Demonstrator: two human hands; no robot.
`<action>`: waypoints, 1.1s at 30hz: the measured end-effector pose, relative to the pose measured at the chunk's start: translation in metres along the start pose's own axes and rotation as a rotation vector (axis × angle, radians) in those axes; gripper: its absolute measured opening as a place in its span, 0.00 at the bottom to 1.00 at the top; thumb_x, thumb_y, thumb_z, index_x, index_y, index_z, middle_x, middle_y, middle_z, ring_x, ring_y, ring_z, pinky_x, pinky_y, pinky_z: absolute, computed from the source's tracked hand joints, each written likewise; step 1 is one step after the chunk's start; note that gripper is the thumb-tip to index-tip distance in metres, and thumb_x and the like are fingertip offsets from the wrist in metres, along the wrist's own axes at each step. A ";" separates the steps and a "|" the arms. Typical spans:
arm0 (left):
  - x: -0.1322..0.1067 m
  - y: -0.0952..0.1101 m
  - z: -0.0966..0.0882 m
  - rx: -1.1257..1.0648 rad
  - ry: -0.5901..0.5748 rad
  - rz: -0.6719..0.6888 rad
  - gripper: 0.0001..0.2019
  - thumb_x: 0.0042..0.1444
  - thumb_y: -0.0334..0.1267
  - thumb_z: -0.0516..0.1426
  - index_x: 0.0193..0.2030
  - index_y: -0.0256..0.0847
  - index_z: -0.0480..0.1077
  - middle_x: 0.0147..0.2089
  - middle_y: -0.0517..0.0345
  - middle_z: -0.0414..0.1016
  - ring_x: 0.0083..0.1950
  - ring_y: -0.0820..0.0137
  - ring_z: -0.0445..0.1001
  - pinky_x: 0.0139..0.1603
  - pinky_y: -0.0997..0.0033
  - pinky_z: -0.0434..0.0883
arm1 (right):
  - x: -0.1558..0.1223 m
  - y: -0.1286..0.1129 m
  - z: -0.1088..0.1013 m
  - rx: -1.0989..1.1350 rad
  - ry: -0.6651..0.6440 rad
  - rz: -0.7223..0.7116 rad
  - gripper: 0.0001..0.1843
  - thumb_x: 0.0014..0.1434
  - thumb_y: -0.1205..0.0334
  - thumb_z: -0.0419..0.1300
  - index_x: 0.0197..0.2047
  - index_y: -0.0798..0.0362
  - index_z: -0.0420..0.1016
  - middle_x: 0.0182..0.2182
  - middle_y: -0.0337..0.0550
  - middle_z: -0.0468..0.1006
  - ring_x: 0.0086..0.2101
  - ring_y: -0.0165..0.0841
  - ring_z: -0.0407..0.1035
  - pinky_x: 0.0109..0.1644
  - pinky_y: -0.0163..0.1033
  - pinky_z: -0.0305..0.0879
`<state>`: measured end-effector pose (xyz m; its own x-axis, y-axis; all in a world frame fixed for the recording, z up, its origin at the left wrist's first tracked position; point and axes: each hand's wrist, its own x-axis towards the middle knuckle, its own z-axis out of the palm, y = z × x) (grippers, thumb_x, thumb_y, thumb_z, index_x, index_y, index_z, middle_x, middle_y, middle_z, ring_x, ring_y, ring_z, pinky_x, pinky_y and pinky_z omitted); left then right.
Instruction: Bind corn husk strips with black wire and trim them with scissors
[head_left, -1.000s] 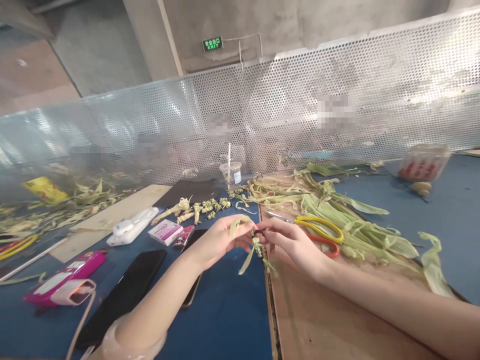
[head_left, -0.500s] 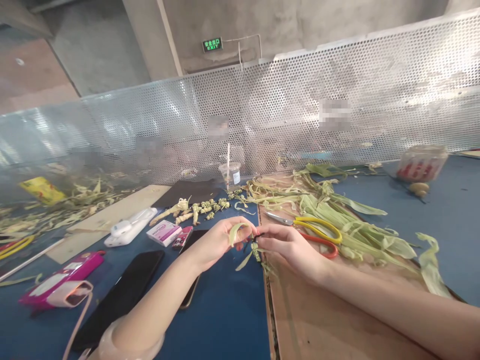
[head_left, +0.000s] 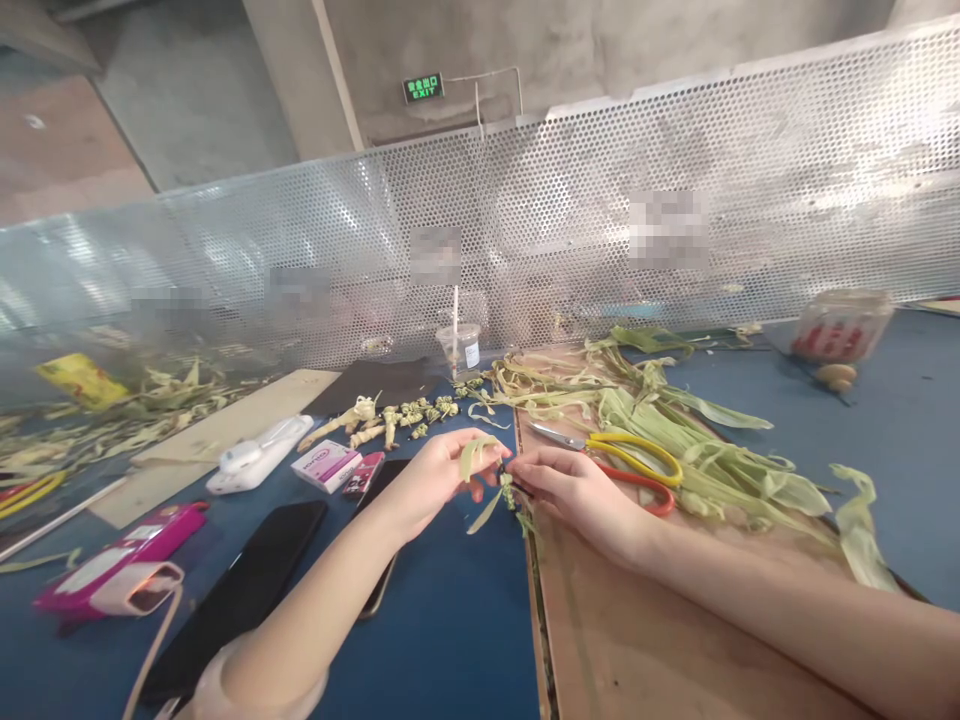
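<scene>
Both hands meet over the middle of the table. My left hand (head_left: 448, 478) pinches a small braided corn husk piece (head_left: 509, 492) near its top, and a pale husk strip (head_left: 472, 457) curls over its fingers. From the right, my right hand (head_left: 574, 497) has its fingertips closed on the same piece. The braid hangs below the fingertips, with loose strip ends sticking out. Something dark shows at the pinch, too small to make out. Just beyond my right hand lie scissors (head_left: 637, 455) with one yellow and one red handle.
Corn husks (head_left: 675, 450) spread over the brown board (head_left: 622, 630). Behind my left hand are finished-looking braided pieces (head_left: 412, 415), a small box (head_left: 326, 466) and a white device (head_left: 262, 455). Phones (head_left: 240, 590) lie at left; a plastic cup (head_left: 459, 348) and a jar (head_left: 844, 325) stand farther back.
Both hands stay close together on the braid. The fingers have shifted slightly, and the husk strip over my left fingers now hangs straighter.
</scene>
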<state>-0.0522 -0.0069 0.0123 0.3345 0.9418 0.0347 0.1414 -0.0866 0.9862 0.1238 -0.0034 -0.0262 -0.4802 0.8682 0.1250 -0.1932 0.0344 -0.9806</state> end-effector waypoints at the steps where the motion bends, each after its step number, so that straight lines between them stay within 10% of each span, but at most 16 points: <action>1: 0.000 0.000 0.000 0.009 0.006 -0.003 0.11 0.51 0.44 0.58 0.33 0.37 0.70 0.30 0.61 0.65 0.31 0.75 0.64 0.26 0.77 0.60 | 0.000 0.000 0.000 0.010 -0.002 0.011 0.11 0.53 0.55 0.59 0.33 0.55 0.73 0.28 0.38 0.70 0.30 0.27 0.62 0.37 0.35 0.57; 33: 0.000 -0.004 0.001 0.173 0.007 0.044 0.09 0.49 0.37 0.58 0.39 0.39 0.73 0.37 0.57 0.73 0.27 0.76 0.64 0.31 0.73 0.62 | 0.004 0.009 -0.006 -0.005 0.035 0.000 0.13 0.49 0.54 0.63 0.30 0.56 0.72 0.26 0.36 0.69 0.27 0.26 0.60 0.33 0.33 0.55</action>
<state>-0.0519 -0.0072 0.0080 0.3373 0.9381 0.0788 0.2853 -0.1816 0.9411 0.1254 0.0032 -0.0355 -0.4495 0.8852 0.1193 -0.1883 0.0367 -0.9814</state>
